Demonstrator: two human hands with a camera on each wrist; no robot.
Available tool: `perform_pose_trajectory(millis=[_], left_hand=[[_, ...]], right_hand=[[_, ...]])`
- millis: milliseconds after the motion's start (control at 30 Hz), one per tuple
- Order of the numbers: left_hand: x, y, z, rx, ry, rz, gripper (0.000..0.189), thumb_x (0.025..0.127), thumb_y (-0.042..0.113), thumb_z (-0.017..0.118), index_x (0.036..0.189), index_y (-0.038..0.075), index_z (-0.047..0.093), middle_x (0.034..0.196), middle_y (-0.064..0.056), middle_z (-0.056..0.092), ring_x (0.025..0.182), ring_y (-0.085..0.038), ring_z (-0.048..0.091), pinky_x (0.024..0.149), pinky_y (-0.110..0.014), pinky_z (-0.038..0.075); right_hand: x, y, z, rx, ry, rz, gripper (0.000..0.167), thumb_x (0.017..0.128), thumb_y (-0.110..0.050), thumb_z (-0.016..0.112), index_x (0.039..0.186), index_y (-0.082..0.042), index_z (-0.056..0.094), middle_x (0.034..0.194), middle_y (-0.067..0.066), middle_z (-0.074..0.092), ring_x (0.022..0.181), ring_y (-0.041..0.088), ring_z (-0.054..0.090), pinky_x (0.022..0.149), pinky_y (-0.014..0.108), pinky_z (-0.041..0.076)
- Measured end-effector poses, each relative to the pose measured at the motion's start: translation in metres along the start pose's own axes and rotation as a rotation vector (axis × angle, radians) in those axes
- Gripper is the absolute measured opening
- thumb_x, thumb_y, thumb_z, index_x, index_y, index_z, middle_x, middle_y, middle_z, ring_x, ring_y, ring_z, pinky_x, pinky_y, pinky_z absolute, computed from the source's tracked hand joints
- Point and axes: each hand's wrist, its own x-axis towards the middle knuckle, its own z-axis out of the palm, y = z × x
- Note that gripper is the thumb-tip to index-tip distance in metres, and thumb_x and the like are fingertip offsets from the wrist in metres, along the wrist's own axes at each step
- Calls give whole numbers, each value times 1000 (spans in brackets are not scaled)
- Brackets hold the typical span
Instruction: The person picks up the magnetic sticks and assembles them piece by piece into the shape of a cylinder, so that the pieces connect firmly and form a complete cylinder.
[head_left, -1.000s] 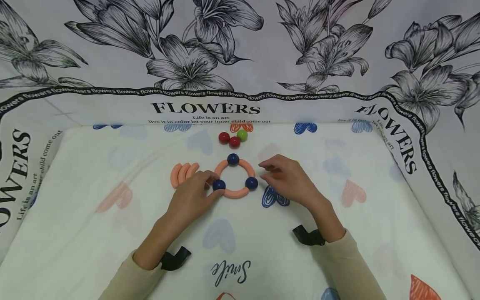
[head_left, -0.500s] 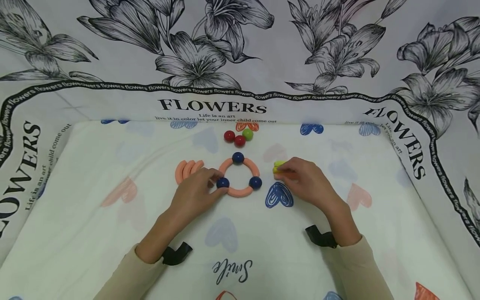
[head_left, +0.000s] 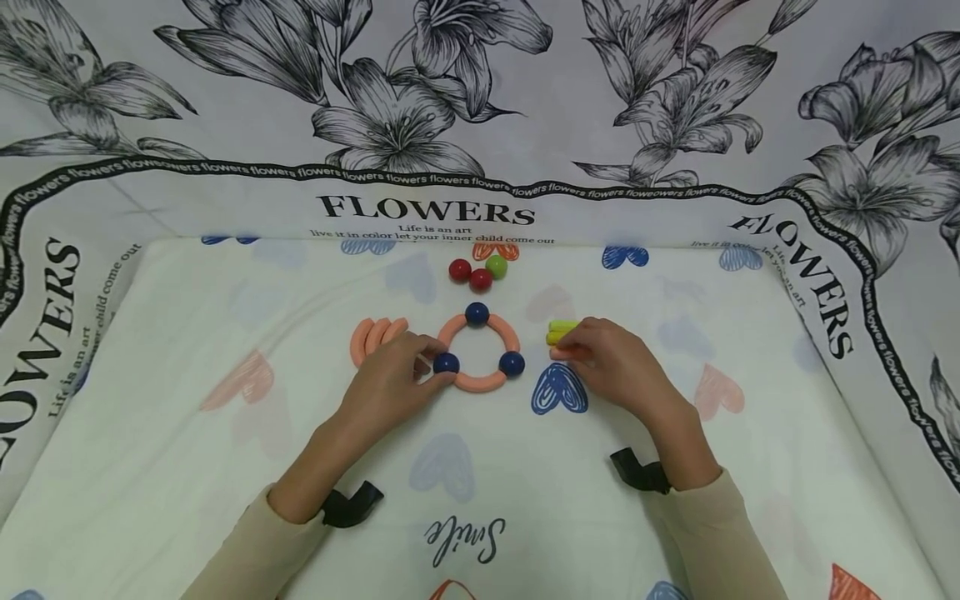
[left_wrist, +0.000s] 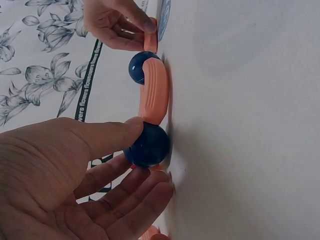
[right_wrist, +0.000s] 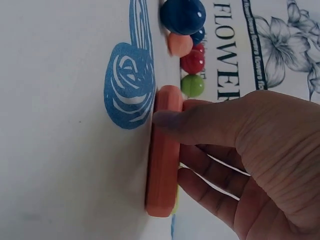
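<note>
A ring of three curved orange pieces (head_left: pixel 480 382) joined by three dark blue balls (head_left: pixel 477 314) lies on the white cloth. My left hand (head_left: pixel 386 379) pinches the lower-left blue ball (left_wrist: pixel 148 146) between thumb and fingers. To the right of the ring, my right hand (head_left: pixel 618 362) holds a straight orange stick (right_wrist: pixel 165 155), its thumb along one side and its fingers on the other. The stick lies low, by the cloth. Beyond that hand's fingertips, yellow-green sticks (head_left: pixel 559 332) show, partly covered by the hand.
Several loose curved orange pieces (head_left: pixel 366 340) lie left of the ring, partly behind my left hand. Two red balls (head_left: pixel 460 270) and a green ball (head_left: pixel 496 267) sit above the ring. The cloth (head_left: pixel 300 450) carries printed hearts; a flower-printed sheet (head_left: pixel 675 218) borders it.
My right hand has moved right, away from the ring, and now holds the orange stick beside the yellow-green ones. My left hand stays on the blue ball. The head view has shifted slightly.
</note>
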Motion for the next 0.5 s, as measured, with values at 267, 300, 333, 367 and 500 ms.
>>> perform_pose_trajectory(millis=[267, 300, 333, 367, 500], left_hand=[[1, 2, 1, 16, -17, 0, 37, 91, 29, 85, 122, 12, 76, 108, -3, 79, 96, -20, 72, 85, -40, 61], [1, 3, 1, 16, -18, -2, 37, 91, 29, 85, 123, 12, 76, 107, -3, 79, 96, -20, 72, 85, -40, 61], [1, 3, 1, 17, -18, -4, 37, 91, 29, 85, 123, 12, 76, 108, -3, 79, 96, -20, 72, 85, -40, 61], [1, 3, 1, 18, -18, -6, 38, 91, 29, 85, 123, 12, 76, 108, -3, 79, 96, -20, 72, 85, -40, 61], [1, 3, 1, 23, -16, -9, 38, 91, 28, 86, 124, 11, 76, 108, -4, 79, 96, -20, 72, 85, -40, 61]], right_hand=[[-5, 2, 0, -35, -9, 21, 29, 95, -30, 81, 118, -12, 81, 113, 7, 77, 106, 25, 68, 94, 46, 60], [-5, 2, 0, -38, -9, 22, 29, 95, -30, 81, 118, -12, 81, 114, 7, 77, 106, 25, 69, 95, 46, 60], [-5, 2, -1, -39, -8, 24, 29, 95, -30, 81, 118, -13, 81, 114, 7, 78, 107, 25, 69, 96, 47, 60], [-4, 2, -1, -40, -7, 24, 29, 95, -31, 81, 118, -13, 81, 114, 6, 78, 107, 25, 69, 96, 47, 60], [-3, 1, -2, -29, -2, 6, 29, 95, -32, 80, 118, -14, 82, 113, 5, 80, 108, 25, 70, 98, 47, 60]])
